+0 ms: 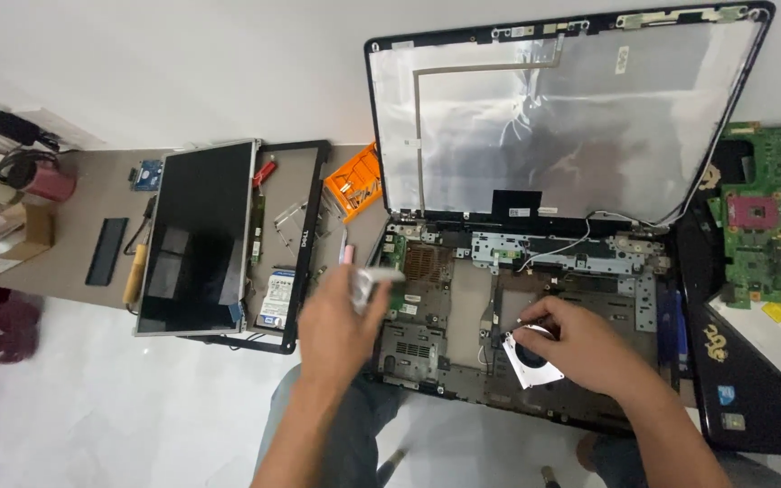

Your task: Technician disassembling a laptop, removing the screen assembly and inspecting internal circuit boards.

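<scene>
A stripped laptop base (463, 316) lies in front of me with its bare lid shell (553, 117) standing open behind it. My right hand (580, 348) holds a square cooling fan (531, 360) in a metal frame over the base's middle. At the base's left edge, my left hand (341, 321) is blurred and grips a small whitish object (365, 287); I cannot tell what it is.
A removed screen panel (196, 237) and a black bezel (305, 235) lie to the left, with a hard drive (277, 298) between them. An orange screw box (354, 183) sits behind. A green motherboard (775, 217) rests on a black laptop cover (734, 380) at right.
</scene>
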